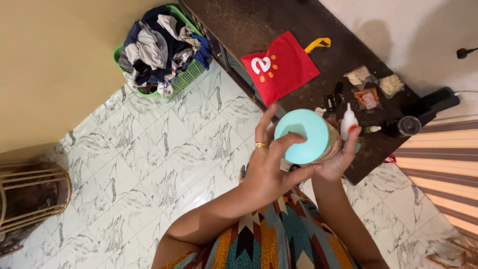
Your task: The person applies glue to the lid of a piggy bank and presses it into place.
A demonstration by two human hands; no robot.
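Both hands up close: left hand (266, 172) fingers wrapped on teal lid (302, 135) of jar, right hand (334, 162) grip clamped round jar body, held above dark counter (298, 20) edge. Nearby: small white bottle (348, 122), red bag (280, 67).

lid (302, 135): smooth matt plastic | floor (149, 149): glossy marble tile | bag (281, 67): cloth

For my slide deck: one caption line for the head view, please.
Both hands grip a jar with a turquoise lid, left hand on the lid, right hand underneath, above a dark counter.
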